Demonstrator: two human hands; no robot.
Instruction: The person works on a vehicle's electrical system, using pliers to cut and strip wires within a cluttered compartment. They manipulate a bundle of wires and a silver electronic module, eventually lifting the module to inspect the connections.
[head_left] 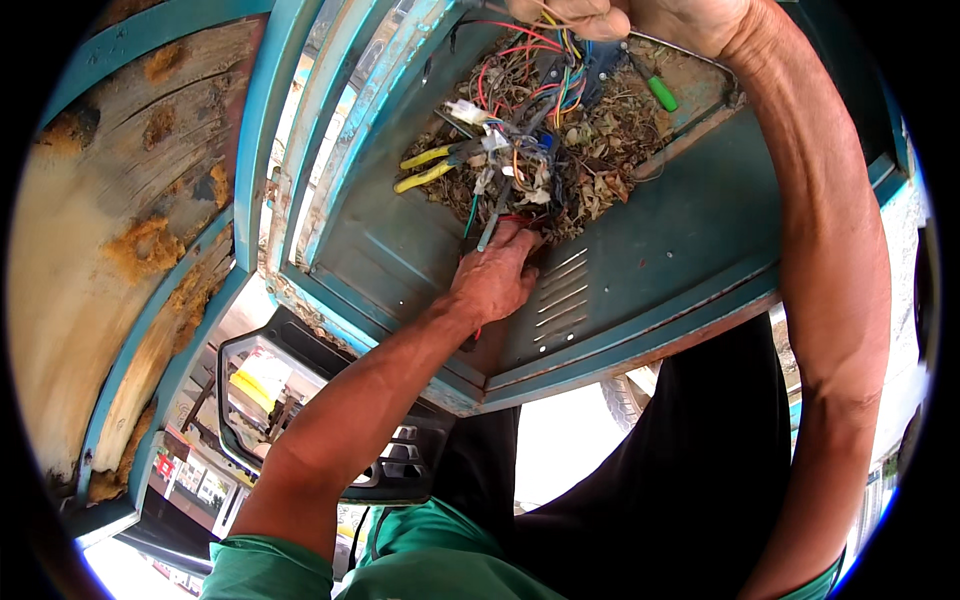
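Observation:
My left hand (495,272) reaches into a dark green metal compartment, its fingers curled closed around red wires (520,219) at the lower end of a tangled wire bundle (520,150). A bit of red shows again below that hand. At the top edge my right hand (640,18) is partly cut off; its fingers are pressed together beside the upper coloured wires (557,45), and what they pinch is hidden. Pliers with yellow handles (425,168) lie left of the bundle. A green-handled screwdriver (661,93) rests at the upper right. White connectors (467,112) hang among the wires.
Dry leaves (595,190) fill the compartment around the wires. Its raised metal rim (630,345) runs in front of my legs. To the left stand blue-green bars (330,130) and a worn panel with foam patches (145,245). A black plastic frame (400,465) sits below my left forearm.

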